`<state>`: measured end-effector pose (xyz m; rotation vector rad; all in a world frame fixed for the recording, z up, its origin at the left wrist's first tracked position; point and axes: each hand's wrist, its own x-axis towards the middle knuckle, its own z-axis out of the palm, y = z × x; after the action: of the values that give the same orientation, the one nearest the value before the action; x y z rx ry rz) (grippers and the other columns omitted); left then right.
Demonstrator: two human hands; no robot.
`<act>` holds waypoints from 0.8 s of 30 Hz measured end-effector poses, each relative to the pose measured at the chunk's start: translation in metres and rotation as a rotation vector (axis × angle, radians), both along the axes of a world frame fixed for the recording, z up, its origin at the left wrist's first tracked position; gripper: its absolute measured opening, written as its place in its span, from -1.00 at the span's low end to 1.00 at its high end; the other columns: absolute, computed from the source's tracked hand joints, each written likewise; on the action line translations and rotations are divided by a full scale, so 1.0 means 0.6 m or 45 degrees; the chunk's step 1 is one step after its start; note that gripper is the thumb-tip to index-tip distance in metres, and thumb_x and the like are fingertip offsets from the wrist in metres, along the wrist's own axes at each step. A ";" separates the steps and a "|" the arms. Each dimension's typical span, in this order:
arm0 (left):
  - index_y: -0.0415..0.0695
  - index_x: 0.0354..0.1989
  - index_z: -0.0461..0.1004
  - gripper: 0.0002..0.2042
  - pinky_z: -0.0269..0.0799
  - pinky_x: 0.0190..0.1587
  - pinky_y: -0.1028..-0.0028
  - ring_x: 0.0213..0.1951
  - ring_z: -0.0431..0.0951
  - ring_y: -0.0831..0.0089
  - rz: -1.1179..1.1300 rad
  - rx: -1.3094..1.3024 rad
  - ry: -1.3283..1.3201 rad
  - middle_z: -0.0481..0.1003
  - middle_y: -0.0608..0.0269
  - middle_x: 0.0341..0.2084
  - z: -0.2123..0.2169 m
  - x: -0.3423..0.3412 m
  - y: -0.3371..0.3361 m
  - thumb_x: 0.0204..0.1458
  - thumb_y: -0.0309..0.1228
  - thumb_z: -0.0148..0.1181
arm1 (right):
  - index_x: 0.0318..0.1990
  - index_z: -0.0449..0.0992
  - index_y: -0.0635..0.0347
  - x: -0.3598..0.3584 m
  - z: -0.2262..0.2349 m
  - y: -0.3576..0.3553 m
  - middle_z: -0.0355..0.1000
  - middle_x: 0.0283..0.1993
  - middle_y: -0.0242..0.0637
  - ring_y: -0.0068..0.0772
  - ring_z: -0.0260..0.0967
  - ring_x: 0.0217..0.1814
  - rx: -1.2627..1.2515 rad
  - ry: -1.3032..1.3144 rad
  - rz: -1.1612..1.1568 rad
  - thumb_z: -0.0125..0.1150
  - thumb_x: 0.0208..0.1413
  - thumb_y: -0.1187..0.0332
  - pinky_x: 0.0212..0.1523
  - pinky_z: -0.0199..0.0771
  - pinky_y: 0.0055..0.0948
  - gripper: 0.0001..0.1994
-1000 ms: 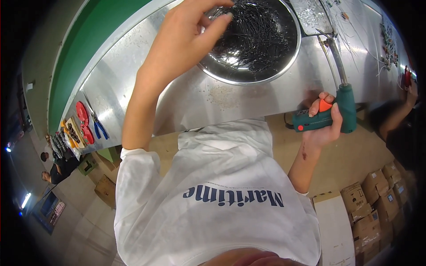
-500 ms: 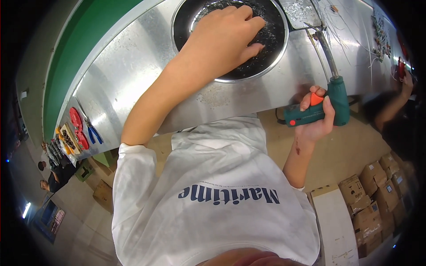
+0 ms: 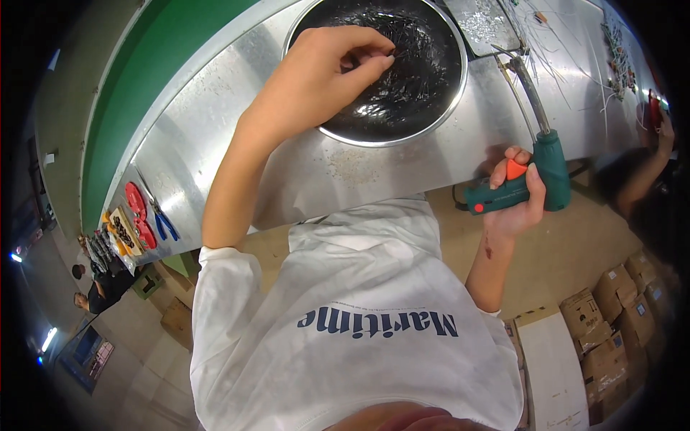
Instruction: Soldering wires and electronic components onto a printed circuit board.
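Over the left part of a round dark bowl [image 3: 394, 136] with a shiny rim, my left hand [image 3: 316, 75] is closed in a pinch, thumb against fingertips. Whatever sits between those fingertips is too small to make out. Many thin, wire-like metal pieces [image 3: 417, 47] lie inside the bowl. To the right, my right hand [image 3: 528, 210] grips a green soldering gun [image 3: 552, 169] with an orange-red trigger, a finger resting by that trigger. Its metal tip and a thin feed tube point away from me, ending near a tray [image 3: 485, 25] of small shiny bits.
Loose pale wires [image 3: 557, 50] and a row of small parts [image 3: 618, 68] lie at the far right. Blue-handled pliers [image 3: 165, 224] and red tools [image 3: 142, 219] rest on the left. Another person's hand [image 3: 663, 136] shows at the right edge. Cardboard boxes [image 3: 604, 359] stand below the bench [image 3: 215, 108].
My left hand has drawn back leftward from the middle of the bowl, its spread fingers now closed into a pinch. My right hand keeps its grip on the soldering gun.
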<state>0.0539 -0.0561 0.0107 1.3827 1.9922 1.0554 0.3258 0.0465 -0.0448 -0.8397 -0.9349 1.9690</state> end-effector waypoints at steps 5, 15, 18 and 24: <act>-0.30 -0.18 0.52 -0.81 0.41 -0.16 0.58 -0.30 0.50 0.58 0.041 -0.088 -0.333 0.56 0.29 -0.28 0.001 -0.012 -0.013 0.09 -0.45 0.18 | -0.21 0.35 0.41 0.001 0.001 0.000 0.32 -0.18 -0.01 -0.47 0.26 -0.53 -0.013 0.009 -0.001 -0.07 0.13 0.28 -0.44 0.30 -0.53 -0.71; -0.36 -0.09 0.46 -0.76 0.44 -0.13 0.56 -0.24 0.53 0.54 0.064 -0.031 -0.685 0.55 0.21 -0.29 0.005 -0.022 -0.018 0.12 -0.47 0.10 | -0.22 0.35 0.42 -0.003 -0.001 -0.001 0.33 -0.17 0.02 -0.48 0.27 -0.54 0.020 -0.014 -0.017 -0.07 0.13 0.28 -0.46 0.31 -0.55 -0.71; -0.34 -0.10 0.46 -0.76 0.43 -0.16 0.57 -0.25 0.54 0.56 0.049 -0.042 -0.718 0.55 0.22 -0.28 0.003 -0.025 -0.019 0.13 -0.45 0.09 | -0.22 0.35 0.42 0.000 -0.004 0.000 0.33 -0.17 0.01 -0.48 0.27 -0.54 0.031 -0.014 -0.020 -0.07 0.14 0.28 -0.47 0.31 -0.55 -0.71; -0.32 -0.10 0.47 -0.76 0.40 -0.16 0.58 -0.27 0.55 0.55 0.023 -0.036 -0.721 0.56 0.23 -0.26 0.000 -0.030 -0.022 0.19 -0.40 0.02 | -0.22 0.35 0.42 -0.001 -0.002 0.000 0.32 -0.17 0.01 -0.47 0.28 -0.53 0.028 -0.017 -0.024 -0.07 0.14 0.28 -0.46 0.33 -0.55 -0.71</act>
<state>0.0362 -0.0692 0.0108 0.9138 1.5921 1.2517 0.3250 0.0464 -0.0462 -0.8472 -0.9513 1.9364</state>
